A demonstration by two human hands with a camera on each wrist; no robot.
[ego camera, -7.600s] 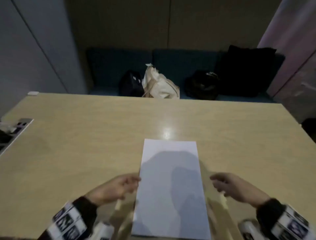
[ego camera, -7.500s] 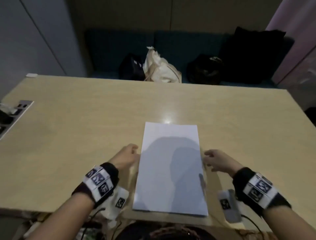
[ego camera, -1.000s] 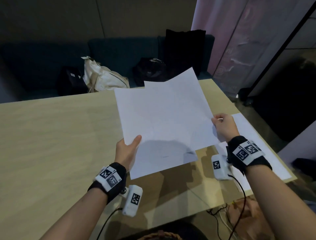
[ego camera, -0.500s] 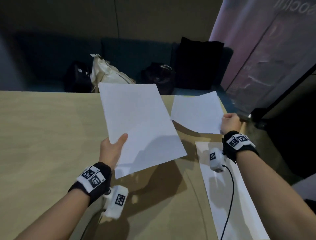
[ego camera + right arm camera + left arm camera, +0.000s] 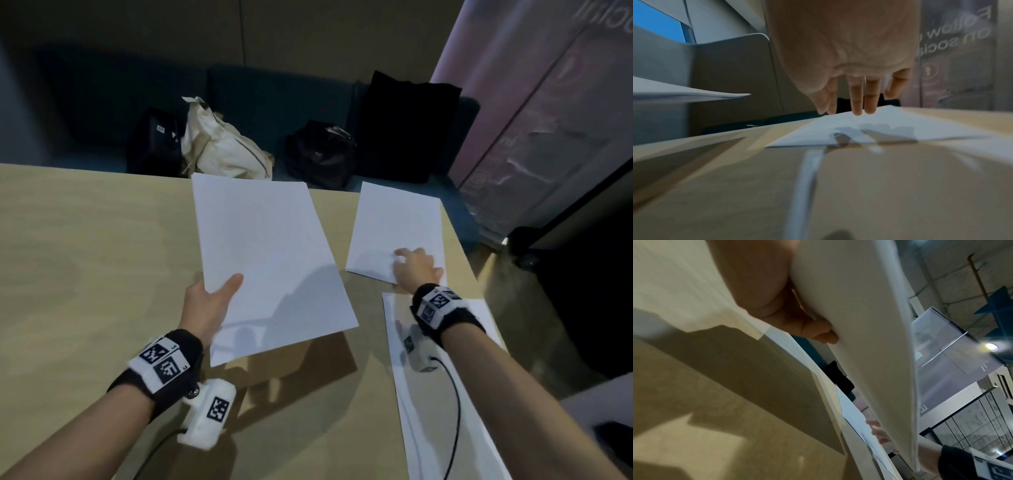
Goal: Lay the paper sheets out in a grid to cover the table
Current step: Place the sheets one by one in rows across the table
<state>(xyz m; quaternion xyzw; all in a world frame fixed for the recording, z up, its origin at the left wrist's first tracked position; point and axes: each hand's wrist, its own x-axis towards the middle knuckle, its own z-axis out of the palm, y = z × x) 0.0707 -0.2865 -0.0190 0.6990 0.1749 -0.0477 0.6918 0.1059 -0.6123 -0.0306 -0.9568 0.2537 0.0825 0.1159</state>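
My left hand (image 5: pixel 209 301) holds a stack of white paper sheets (image 5: pixel 267 260) above the wooden table (image 5: pixel 85 274), thumb on top and fingers (image 5: pixel 818 332) curled underneath. A single sheet (image 5: pixel 394 222) lies flat at the table's far right corner. My right hand (image 5: pixel 414 267) rests on its near edge with straight fingers (image 5: pixel 859 100) touching the paper (image 5: pixel 869 128). Another sheet (image 5: pixel 445 394) lies along the right edge nearer to me, under my right forearm.
Beyond the table's far edge a bench holds a cream bag (image 5: pixel 222 147), dark bags (image 5: pixel 318 150) and a black cushion (image 5: pixel 404 126). The table's right edge (image 5: pixel 479 274) drops to a dark floor. Bare wood spreads to the left.
My right hand has lowered the single sheet flat onto the far right corner and its fingers have straightened on it. The left hand still holds the stack aloft.
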